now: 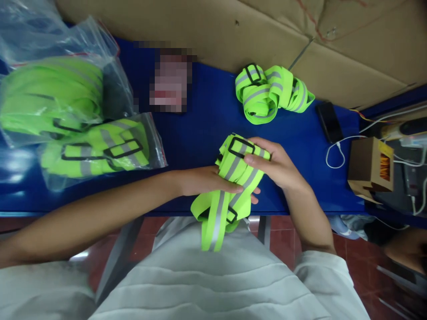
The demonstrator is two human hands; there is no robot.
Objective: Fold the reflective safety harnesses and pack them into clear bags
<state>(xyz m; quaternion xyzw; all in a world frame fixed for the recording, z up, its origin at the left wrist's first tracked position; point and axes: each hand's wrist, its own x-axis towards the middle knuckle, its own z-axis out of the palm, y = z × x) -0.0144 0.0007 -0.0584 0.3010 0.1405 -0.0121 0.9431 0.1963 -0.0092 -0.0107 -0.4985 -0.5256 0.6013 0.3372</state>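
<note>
A bundle of neon green straps (235,166) with grey stripes and black buckles is held between both hands over the table's front edge. My left hand (213,180) grips it around the middle, thumb across the front, with some fingertips showing at the right side. My right hand (267,162) pinches the bundle's upper right part, its thumb beside a black buckle (240,147). Loose strap ends (213,226) hang below my left hand, in front of the shirt. Behind the hands, a second heap of green straps (267,93) lies on the table.
Clear plastic bags (126,98) with green straps fill the left of the blue table (196,133). A blurred reddish item (171,82) lies farther back. At the right are a black phone (329,122), a white cable and an open cardboard box (367,166).
</note>
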